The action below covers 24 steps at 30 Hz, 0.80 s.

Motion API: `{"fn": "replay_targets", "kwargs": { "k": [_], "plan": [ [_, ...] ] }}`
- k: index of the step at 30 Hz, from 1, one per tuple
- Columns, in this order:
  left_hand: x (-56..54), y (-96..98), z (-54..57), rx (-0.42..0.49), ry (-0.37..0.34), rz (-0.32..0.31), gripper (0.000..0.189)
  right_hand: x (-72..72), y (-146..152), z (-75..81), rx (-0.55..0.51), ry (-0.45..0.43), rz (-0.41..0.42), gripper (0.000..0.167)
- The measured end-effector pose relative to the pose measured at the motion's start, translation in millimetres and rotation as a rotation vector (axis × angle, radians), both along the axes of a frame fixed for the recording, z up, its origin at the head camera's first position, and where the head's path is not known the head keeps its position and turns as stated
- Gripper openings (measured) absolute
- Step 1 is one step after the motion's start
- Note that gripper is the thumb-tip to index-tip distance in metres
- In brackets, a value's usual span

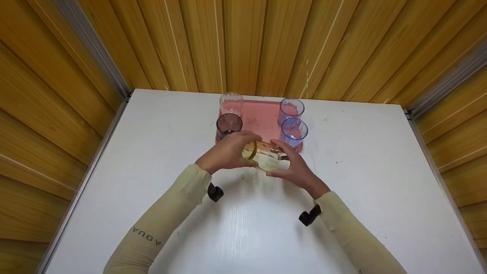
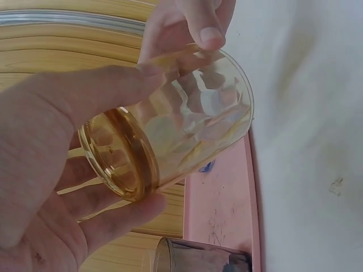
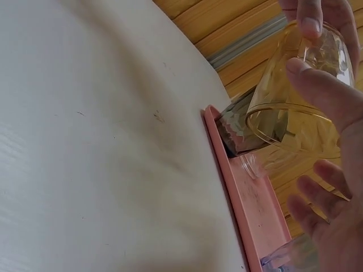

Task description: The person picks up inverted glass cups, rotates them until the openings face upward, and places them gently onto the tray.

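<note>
Both hands hold a clear amber drinking glass (image 1: 268,156), tipped on its side above the near edge of the pink tray (image 1: 260,114). My left hand (image 1: 230,151) grips the thick base end, thumb on one side and fingers on the other. At the mouth end is my right hand (image 1: 296,166), its thumb and fingers spread around the rim. In the left wrist view the glass (image 2: 187,113) shows a faceted wall and nothing inside. The right wrist view has the right thumb (image 3: 320,85) lying along the glass wall.
On the tray's left side stand a smoky dark glass (image 1: 229,122) and a clear glass (image 1: 231,102) behind it. Two bluish glasses, one nearer (image 1: 294,129) and one farther (image 1: 292,108), stand on its right. The white table (image 1: 159,152) meets a wooden slat wall (image 1: 243,45) behind.
</note>
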<state>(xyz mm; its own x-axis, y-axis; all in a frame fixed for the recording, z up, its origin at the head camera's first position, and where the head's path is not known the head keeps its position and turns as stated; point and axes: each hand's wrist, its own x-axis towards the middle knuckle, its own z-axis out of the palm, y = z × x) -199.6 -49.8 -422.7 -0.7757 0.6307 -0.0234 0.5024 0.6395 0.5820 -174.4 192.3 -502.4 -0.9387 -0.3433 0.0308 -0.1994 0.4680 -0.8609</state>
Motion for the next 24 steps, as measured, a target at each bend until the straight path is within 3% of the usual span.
{"fn": "replay_targets", "kwargs": {
  "k": [9,14,24],
  "plan": [
    [0.5,-3.8,-2.4,0.053,-0.020,0.017,0.067,-0.1,4.2,-2.4,-0.230,-0.074,0.041,0.078],
    [2.5,-4.3,-1.6,0.084,-0.030,0.035,0.066,3.3,4.1,4.2,-0.354,-0.141,0.074,0.072],
    [2.7,-8.3,-4.4,0.147,-0.028,0.028,0.068,3.3,5.9,2.8,-0.610,-0.255,0.143,0.065]
  ]
}}
